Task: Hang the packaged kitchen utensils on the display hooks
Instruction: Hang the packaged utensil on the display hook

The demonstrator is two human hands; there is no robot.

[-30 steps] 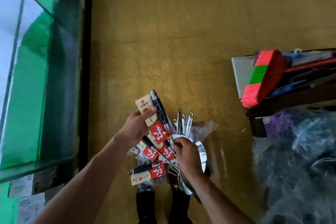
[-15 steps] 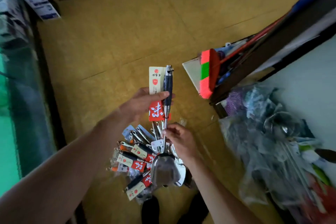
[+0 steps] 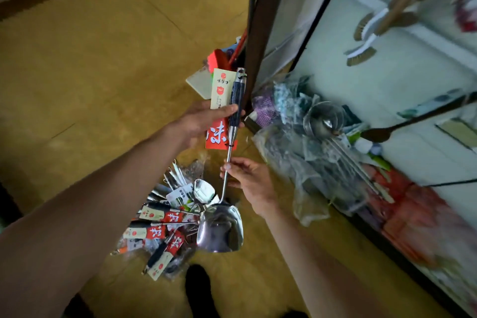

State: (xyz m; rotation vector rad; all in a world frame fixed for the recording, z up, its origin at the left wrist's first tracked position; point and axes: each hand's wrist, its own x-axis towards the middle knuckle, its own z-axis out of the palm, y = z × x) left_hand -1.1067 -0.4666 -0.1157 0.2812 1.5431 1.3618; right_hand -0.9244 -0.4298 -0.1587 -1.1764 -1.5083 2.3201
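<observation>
Gripping steel spatula (image 3: 220, 230) w/ left hand (image 3: 200, 121), dark handle (image 3: 236, 99), red/cream card (image 3: 219, 93)

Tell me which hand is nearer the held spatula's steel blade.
Right. On the spatula, the right hand pinches the thin shaft just above the blade; the left hand grips the dark handle and card tag, farther up.
</observation>
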